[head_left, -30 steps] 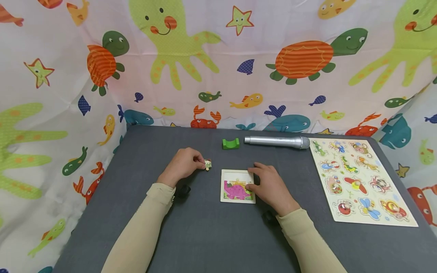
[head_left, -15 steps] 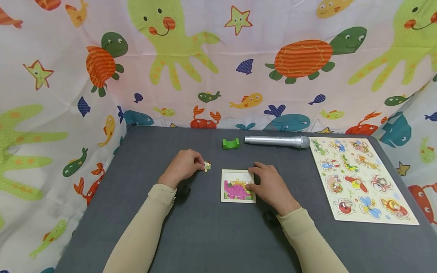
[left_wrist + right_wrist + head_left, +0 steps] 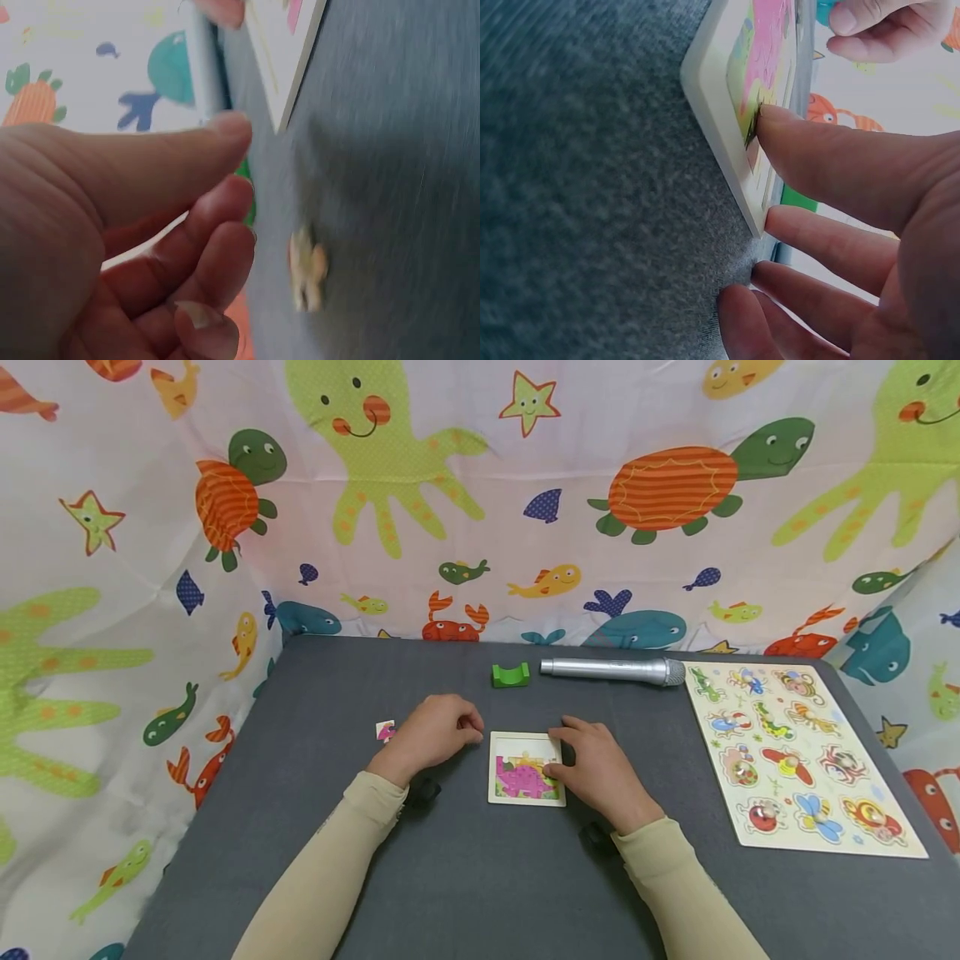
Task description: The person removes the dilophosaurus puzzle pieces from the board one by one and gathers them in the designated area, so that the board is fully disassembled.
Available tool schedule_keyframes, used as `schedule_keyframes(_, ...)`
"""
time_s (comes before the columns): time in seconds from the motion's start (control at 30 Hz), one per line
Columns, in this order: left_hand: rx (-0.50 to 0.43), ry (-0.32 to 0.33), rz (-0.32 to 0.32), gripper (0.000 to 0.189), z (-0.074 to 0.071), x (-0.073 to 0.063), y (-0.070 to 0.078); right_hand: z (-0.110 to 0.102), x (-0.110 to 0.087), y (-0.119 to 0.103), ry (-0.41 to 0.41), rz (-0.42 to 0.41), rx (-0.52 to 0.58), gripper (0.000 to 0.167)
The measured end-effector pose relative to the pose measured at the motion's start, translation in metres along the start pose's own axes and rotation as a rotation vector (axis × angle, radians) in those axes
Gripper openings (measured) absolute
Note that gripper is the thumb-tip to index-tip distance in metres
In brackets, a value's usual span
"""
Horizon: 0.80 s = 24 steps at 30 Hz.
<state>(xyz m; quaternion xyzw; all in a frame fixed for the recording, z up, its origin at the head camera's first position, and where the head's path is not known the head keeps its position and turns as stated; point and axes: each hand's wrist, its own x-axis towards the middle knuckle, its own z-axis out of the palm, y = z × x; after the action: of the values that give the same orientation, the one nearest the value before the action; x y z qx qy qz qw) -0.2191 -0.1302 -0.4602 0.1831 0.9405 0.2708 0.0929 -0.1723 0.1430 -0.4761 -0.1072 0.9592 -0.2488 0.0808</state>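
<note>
Head view: on the dark bench (image 3: pixel 480 877), a puzzle frame (image 3: pixel 513 745) with a pink dinosaur picture lies near the centre. At its three o'clock, the right hand (image 3: pixel 598 774) rests its thumb on it, fingers extended. At ten o'clock, the left hand (image 3: pixel 437 734) hovers, fingers loosely curled, narrowly parted from the thumb. A loose puzzle piece (image 3: pixel 386 731) lies at that hand's nine o'clock.

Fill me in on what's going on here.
A person's right hand rests its thumb on a square, pale-framed pink dinosaur jigsaw, unfilled along the top. Their left hand is just left of it, with nothing visibly gripped. A pink-and-white puzzle piece lies loose on the dark grey table.
</note>
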Motion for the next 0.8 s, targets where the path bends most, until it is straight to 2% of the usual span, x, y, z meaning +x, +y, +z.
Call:
schedule_keyframes(0.17, -0.021, -0.067, 0.046, 0.009, 0.014, 0.001, 0.011, -0.001, -0.001, -0.001, -0.012, 0.006, -0.014, 0.056)
schedule_keyframes(0.37, -0.020, -0.110, 0.081, 0.012, 0.020, 0.000, 0.019, -0.001, -0.003, -0.003, -0.001, 0.014, -0.023, 0.062)
schedule_keyframes(0.6, -0.011, -0.160, 0.063, 0.016, 0.022, -0.001, 0.024, 0.002, -0.003, -0.006, 0.013, 0.021, -0.043, 0.068)
schedule_keyframes(0.8, -0.021, -0.170, 0.054, 0.023, 0.023, -0.001, 0.024, 0.003, -0.002, -0.007, 0.012, 0.028, -0.048, 0.068)
